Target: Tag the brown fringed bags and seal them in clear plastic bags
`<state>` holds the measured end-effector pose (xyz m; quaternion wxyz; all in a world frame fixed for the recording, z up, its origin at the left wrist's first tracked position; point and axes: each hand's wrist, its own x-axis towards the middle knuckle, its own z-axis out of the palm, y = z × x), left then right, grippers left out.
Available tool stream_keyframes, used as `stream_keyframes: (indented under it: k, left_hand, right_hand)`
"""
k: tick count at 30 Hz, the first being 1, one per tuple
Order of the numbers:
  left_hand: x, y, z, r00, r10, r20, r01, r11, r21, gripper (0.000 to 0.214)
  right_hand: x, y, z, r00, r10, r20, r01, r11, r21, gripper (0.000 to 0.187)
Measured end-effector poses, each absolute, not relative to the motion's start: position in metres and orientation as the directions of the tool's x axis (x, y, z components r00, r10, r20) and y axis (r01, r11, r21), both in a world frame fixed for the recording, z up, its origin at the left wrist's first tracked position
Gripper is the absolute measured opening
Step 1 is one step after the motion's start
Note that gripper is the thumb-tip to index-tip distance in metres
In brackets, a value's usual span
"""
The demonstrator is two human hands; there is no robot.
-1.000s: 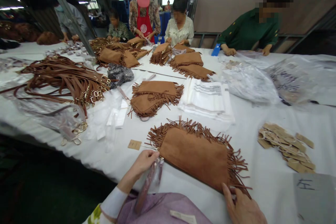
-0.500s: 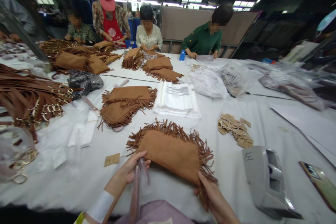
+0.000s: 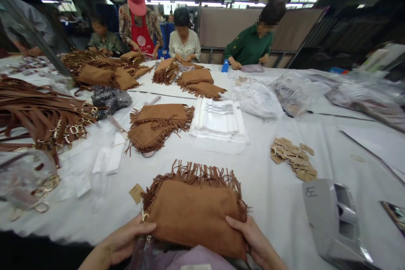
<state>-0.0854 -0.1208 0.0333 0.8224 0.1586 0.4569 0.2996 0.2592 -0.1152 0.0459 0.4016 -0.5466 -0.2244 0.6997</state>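
A tan fringed suede pouch (image 3: 193, 213) is held up close to me, its fringe pointing away across the table. My left hand (image 3: 126, 236) grips its left corner, thumb on top, beside a gold metal ring. From that corner a small brown paper tag (image 3: 136, 193) hangs on a white string, and a plastic-covered strap (image 3: 137, 253) runs down below. On the right edge, my right hand (image 3: 253, 238) is closed with its thumb on the face and the fingers behind, hidden. Two more fringed pouches (image 3: 158, 126) lie overlapping farther off.
White printed bags (image 3: 218, 120) lie stacked mid-table. Brown tags (image 3: 292, 158) are heaped to the right, behind a grey tape dispenser (image 3: 335, 223); a phone (image 3: 394, 217) is at the edge. Brown straps (image 3: 41, 118) with gold clasps cover the left. Several co-workers (image 3: 249, 42) work across the table.
The pouch has come nearer to me and lies straighter. My left hand has moved down and left with its corner. My view has shifted slightly left.
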Motion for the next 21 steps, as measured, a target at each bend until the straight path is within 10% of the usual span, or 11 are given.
stream_keyframes:
  k: [21]
  left_hand:
    - [-0.035, -0.034, 0.023, 0.143, 0.746, -0.650, -0.126, 0.665, 0.736, 0.038]
  right_hand:
    - [0.269, -0.061, 0.039, 0.044, 0.767, -0.640, -0.320, -0.596, -0.736, 0.031]
